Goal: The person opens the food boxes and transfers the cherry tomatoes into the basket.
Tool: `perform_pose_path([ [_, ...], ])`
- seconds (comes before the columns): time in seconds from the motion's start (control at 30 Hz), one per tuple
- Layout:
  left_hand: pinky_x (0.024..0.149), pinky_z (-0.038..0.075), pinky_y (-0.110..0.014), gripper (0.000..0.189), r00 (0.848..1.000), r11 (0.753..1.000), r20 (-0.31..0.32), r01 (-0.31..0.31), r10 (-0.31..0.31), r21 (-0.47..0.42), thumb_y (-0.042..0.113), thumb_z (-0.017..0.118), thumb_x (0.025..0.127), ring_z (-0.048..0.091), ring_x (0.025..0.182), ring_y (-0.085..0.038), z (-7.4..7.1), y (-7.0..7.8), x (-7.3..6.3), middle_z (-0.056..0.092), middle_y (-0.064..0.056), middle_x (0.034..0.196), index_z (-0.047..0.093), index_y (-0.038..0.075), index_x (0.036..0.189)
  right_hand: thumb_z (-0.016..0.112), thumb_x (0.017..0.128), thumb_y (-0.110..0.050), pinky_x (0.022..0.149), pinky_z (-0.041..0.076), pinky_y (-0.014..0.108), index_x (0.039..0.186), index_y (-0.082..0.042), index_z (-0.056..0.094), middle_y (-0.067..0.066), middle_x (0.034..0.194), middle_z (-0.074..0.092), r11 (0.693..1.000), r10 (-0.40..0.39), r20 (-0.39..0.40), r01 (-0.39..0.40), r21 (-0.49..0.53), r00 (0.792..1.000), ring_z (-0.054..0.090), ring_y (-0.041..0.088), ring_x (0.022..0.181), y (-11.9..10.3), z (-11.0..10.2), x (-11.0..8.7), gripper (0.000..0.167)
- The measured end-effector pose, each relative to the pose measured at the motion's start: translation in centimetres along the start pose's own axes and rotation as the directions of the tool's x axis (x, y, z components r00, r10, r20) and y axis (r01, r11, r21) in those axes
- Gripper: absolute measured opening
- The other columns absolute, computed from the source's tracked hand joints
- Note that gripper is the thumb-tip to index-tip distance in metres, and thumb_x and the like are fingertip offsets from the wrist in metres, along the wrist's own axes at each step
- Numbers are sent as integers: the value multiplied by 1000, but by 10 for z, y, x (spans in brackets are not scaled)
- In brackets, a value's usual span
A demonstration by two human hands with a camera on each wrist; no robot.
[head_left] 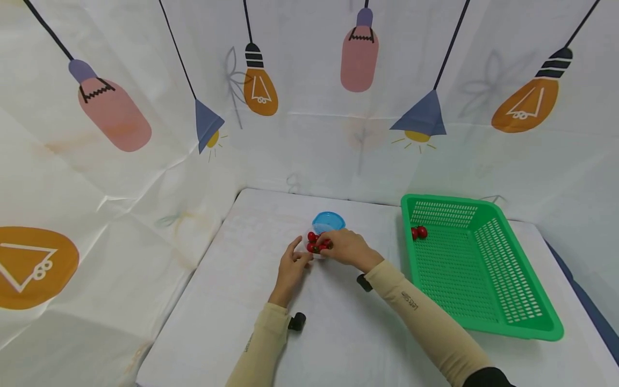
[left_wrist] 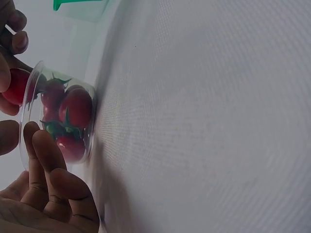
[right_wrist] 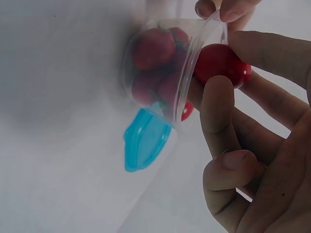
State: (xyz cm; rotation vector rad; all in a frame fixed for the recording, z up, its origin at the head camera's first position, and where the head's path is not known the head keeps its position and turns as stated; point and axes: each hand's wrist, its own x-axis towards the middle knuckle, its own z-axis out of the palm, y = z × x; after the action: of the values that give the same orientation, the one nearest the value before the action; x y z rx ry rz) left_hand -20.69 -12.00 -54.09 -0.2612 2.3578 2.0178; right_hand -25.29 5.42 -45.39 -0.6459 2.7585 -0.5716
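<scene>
- I count two bare hands on my feeds, each coming out of a beige sleeve with a small black device at the wrist.
- Right hand [head_left: 345, 247]: its fingers pinch one red tomato [right_wrist: 221, 58] right at the mouth of the clear cup.
- Left hand [head_left: 290, 271]: its fingertips sit close against the cup's near side, loosely bent; I cannot tell whether they grip it or only touch it.
- One clear cup [right_wrist: 189, 63], upright on the white table [head_left: 232, 258], uncovered. I make out at least four red tomatoes inside, some with green stems; they overlap, so I can't give an exact number.
- One blue lid [head_left: 329, 219], lying on the table just beyond the cup.
- One green basket [head_left: 508, 263] with slotted walls, well to the right of the cup. I see two red tomatoes [head_left: 422, 231] in it, side by side by its left wall toward the far end.
- Seven printed lamps and bulbs on the white sheet [head_left: 309, 150] around the table.
</scene>
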Motion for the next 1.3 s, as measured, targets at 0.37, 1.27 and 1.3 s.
perform_pose_path([
  [0.37,78,48,-32,62,999,999,9,-33,33,-15,18,64,98,66,83,-24,1,0,-2,73,-13,98,41,14,155,71,95,-29,68,53,37,123,-19,72,3,112,73,1000,-12,-45,13,14,999,65,21,92,0,-14,-10,29],
  [1.27,77,48,-31,59,1000,1000,-4,-18,18,1,18,63,99,64,84,-26,1,1,0,72,-8,97,42,16,154,73,95,-28,66,52,34,127,-17,68,8,116,72,991,11,-336,35,130,942,63,22,88,39,-64,-29,34],
  [1.3,77,48,-31,59,1000,1000,-4,-18,18,3,18,63,99,64,84,-26,1,1,0,72,-7,97,42,16,154,73,95,-28,66,52,34,127,-16,68,8,116,72,991,12,-349,37,131,937,63,23,88,40,-65,-29,35],
])
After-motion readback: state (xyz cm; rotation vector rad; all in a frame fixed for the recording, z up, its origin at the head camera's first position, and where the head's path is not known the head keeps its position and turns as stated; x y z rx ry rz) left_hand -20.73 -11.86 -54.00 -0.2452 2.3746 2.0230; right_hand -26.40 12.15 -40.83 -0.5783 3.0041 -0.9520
